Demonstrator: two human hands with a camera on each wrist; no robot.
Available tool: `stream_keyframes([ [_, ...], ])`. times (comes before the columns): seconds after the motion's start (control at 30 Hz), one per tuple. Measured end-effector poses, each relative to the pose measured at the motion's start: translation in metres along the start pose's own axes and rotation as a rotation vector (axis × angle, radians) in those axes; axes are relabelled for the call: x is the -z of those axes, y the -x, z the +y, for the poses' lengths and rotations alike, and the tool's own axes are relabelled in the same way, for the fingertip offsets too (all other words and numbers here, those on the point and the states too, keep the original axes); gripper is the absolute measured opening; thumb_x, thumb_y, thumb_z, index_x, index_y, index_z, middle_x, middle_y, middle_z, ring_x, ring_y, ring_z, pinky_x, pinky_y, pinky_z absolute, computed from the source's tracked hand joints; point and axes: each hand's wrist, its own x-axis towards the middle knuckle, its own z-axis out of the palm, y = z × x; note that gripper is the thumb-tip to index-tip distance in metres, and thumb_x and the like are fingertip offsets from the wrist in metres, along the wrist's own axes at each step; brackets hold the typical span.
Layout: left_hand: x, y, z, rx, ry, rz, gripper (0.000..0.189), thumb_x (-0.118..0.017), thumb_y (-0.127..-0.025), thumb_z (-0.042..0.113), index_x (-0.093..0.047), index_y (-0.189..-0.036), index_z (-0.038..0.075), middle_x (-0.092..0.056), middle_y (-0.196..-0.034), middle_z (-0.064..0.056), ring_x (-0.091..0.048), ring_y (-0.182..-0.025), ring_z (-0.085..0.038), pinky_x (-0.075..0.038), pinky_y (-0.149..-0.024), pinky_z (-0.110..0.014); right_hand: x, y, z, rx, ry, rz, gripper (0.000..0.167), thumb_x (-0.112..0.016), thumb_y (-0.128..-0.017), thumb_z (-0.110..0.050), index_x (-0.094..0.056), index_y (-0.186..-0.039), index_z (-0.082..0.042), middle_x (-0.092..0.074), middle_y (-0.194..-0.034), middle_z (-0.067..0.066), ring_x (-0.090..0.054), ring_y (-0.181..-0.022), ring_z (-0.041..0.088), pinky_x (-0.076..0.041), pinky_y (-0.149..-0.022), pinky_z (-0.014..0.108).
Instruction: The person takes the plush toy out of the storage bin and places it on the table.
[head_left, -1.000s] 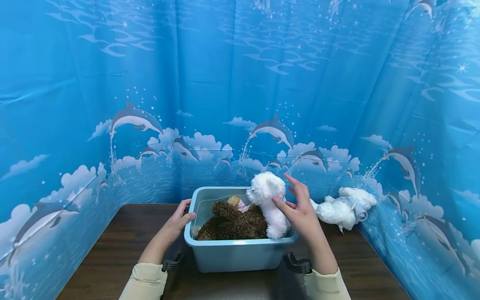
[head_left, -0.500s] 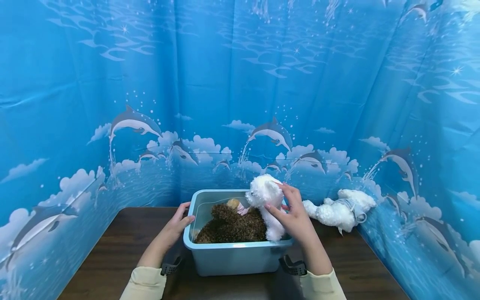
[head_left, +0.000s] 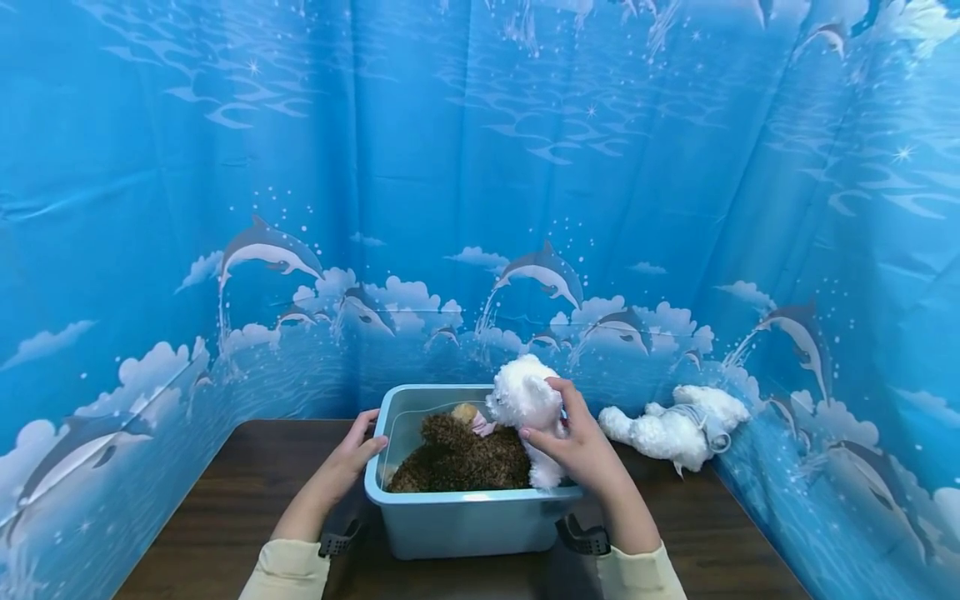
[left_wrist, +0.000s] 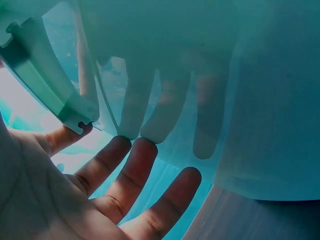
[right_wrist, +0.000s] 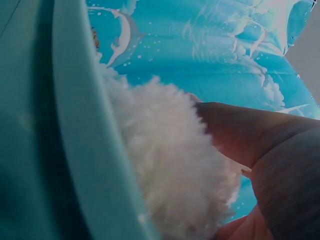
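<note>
My left hand (head_left: pixel 347 457) holds the left side of a pale blue plastic bin (head_left: pixel 480 533). Its thumb lies over the rim, and in the left wrist view the fingers (left_wrist: pixel 141 159) reach along the outer wall, fairly straight, tips right at it. At the bin's right end, my right hand (head_left: pixel 585 442) grips a fluffy white stuffed animal (head_left: pixel 528 396) from behind, thumb at its neck and fingers behind its head. The toy's lower body is down inside the bin. In the right wrist view its white fur (right_wrist: pixel 170 155) fills the middle, beside the bin's rim.
Curly brown plush (head_left: pixel 465 458) fills much of the bin, with a small tan-headed toy (head_left: pixel 465 412) behind it. Another white stuffed animal (head_left: pixel 675 425) with a grey band lies on the dark wooden table (head_left: pixel 217 517), back right. A blue dolphin-print curtain (head_left: pixel 420 183) surrounds the table.
My right hand has closed in from the right and taken hold of the white stuffed animal, which leans slightly further left. My left hand stays on the bin.
</note>
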Motion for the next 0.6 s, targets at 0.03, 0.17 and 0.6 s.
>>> stream_keyframes([
  [0.03,0.0001,0.0004,0.0002,0.003,0.002,0.002,0.066,-0.051,-0.11,0.038,-0.027,-0.167,0.014,-0.036,-0.164,-0.025,-0.047,-0.144,-0.049,-0.05,-0.111,-0.07,-0.0007,0.0,0.0003,-0.007,-0.003,-0.011,0.087,-0.086,-0.094,-0.04,-0.033,-0.162,-0.031,-0.028,-0.176,0.014,-0.035,-0.161,0.045,-0.037,-0.123,0.071],
  [0.17,-0.0004,0.0011,0.0007,0.005,0.0,0.007,0.067,-0.05,-0.109,0.038,-0.027,-0.166,0.013,-0.036,-0.164,-0.026,-0.047,-0.145,-0.049,-0.049,-0.112,-0.071,-0.0027,0.0001,0.0026,-0.001,0.011,-0.029,0.097,-0.092,-0.088,-0.038,-0.028,-0.161,-0.035,-0.033,-0.172,0.014,-0.045,-0.155,0.046,-0.043,-0.117,0.072],
  [0.6,-0.001,0.0008,0.0013,-0.001,0.001,0.012,0.068,-0.051,-0.108,0.038,-0.027,-0.166,0.013,-0.037,-0.162,-0.026,-0.047,-0.143,-0.048,-0.05,-0.111,-0.07,-0.0029,-0.0004,0.0067,-0.047,0.043,-0.039,0.118,-0.089,-0.088,-0.015,-0.008,-0.174,-0.025,-0.05,-0.16,0.026,-0.06,-0.139,0.042,-0.054,-0.106,0.06],
])
